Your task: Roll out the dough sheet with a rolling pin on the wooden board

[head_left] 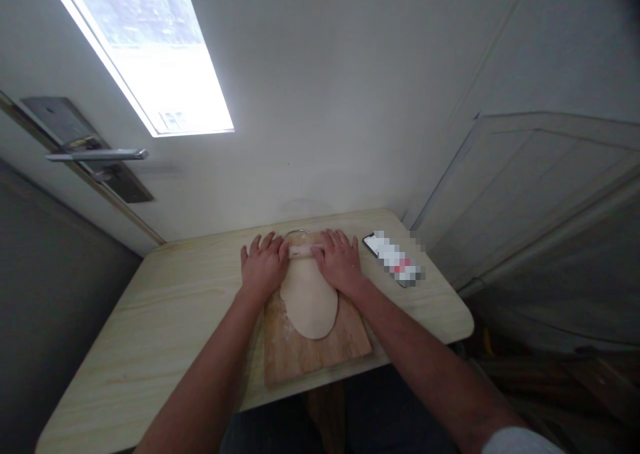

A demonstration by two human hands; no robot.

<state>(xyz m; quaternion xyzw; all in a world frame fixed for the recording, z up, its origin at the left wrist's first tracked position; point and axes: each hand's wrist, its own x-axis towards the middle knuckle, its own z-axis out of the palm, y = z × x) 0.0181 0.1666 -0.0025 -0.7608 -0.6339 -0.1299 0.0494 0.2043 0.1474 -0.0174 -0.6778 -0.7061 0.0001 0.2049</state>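
A flat, elongated sheet of pale dough [311, 301] lies on a wooden cutting board [315, 359]. Across the far end of the dough runs a short, pale rolling pin [301, 251], visible only between my two hands. My left hand [264, 262] is over the pin's left end, its fingers pointing away from me. Over the right end is my right hand [340, 259], with the thumb turned inward along the pin. Both ends of the pin are hidden under the hands. Light smears that look like flour mark the board left of the dough.
The board rests on a light wood-grain table [185, 307] with rounded corners. A phone [390, 257], partly blurred out, lies to the right of my right hand. Behind the table stands a white door with a metal handle [100, 155] and a bright glass pane [165, 74].
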